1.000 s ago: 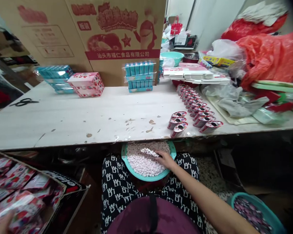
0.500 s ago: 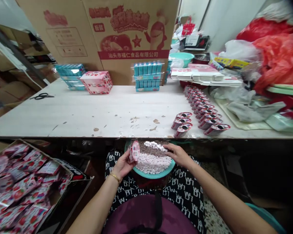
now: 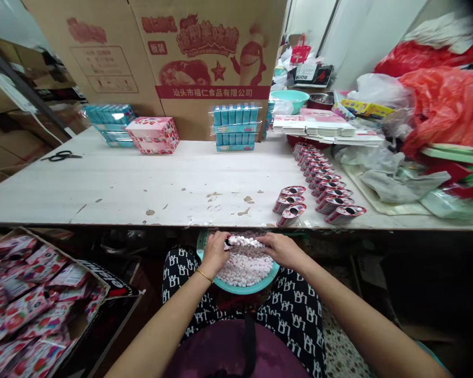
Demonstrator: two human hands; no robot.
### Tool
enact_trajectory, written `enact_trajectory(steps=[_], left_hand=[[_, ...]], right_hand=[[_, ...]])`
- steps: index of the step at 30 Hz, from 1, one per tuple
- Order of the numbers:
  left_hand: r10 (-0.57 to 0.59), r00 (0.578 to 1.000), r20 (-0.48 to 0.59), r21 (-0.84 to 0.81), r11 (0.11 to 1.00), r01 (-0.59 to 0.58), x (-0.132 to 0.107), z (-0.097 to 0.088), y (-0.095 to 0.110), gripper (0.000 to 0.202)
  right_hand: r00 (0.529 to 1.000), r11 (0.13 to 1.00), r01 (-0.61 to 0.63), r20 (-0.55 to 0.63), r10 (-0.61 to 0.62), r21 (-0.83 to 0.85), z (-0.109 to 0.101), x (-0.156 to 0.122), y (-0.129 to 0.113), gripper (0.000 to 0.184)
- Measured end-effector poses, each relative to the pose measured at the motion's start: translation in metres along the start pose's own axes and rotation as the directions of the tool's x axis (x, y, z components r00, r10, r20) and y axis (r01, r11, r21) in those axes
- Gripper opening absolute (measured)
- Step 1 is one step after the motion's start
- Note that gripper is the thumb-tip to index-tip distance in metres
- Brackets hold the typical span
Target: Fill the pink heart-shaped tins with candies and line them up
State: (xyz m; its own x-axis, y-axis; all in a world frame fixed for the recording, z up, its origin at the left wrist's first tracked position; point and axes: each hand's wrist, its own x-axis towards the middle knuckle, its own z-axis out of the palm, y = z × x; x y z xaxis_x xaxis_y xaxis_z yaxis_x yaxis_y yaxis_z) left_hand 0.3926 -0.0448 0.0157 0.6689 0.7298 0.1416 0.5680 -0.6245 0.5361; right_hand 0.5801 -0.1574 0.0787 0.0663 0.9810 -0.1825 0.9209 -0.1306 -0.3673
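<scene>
Your white table (image 3: pixel 181 176) (scuffed on top) holds scissors (image 3: pixel 64 156) by the left edge, blue packs (image 3: pixel 235 127) and a pink box (image 3: pixel 154 135) toward the far edge, and pink containers (image 3: pixel 334 203) in rows from your front edge.

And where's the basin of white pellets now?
Head view, low centre: the basin sits between the thighs, beneath the left hand and right hand.

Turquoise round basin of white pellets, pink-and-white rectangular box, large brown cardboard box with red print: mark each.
Turquoise round basin of white pellets (image 3: pixel 241 290): head view, near rim.
Pink-and-white rectangular box (image 3: pixel 152 137): head view, front face.
Large brown cardboard box with red print (image 3: pixel 213 93): head view, red band.
</scene>
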Motion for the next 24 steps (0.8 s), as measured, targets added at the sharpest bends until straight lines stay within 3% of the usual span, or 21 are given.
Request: enact_trajectory(steps=[6, 12, 17, 21, 24], left_hand=[[0.029, 0.998, 0.053, 0.034, 0.999, -0.030, -0.004, 0.007, 0.003, 0.038], [0.011, 0.999, 0.042, 0.010, 1.000, -0.012, -0.006, 0.009, 0.000, 0.039], [-0.012, 0.999, -0.039, -0.123, 0.992, 0.007, -0.012, 0.002, -0.021, 0.040], [-0.106, 0.991, -0.082, -0.324, 0.943, 0.074, -0.023, -0.003, -0.038, 0.035], [-0.206, 0.974, -0.095, -0.441, 0.886, 0.144, -0.034, -0.004, -0.044, 0.038]], right_hand=[[0.996, 0.968, -0.010, 0.080, 0.031, -0.252, -0.009, 0.007, -0.027, 0.027], [0.997, 0.948, 0.038, 0.070, -0.016, -0.315, -0.020, 0.012, -0.043, 0.025], [0.998, 0.966, -0.046, 0.039, 0.057, -0.253, -0.017, -0.004, -0.010, 0.026], [0.977, 0.957, -0.166, 0.091, 0.192, -0.236, 0.015, -0.020, 0.027, 0.026], [0.968, 0.951, -0.197, 0.107, 0.228, -0.238, 0.044, -0.025, 0.039, 0.024]])
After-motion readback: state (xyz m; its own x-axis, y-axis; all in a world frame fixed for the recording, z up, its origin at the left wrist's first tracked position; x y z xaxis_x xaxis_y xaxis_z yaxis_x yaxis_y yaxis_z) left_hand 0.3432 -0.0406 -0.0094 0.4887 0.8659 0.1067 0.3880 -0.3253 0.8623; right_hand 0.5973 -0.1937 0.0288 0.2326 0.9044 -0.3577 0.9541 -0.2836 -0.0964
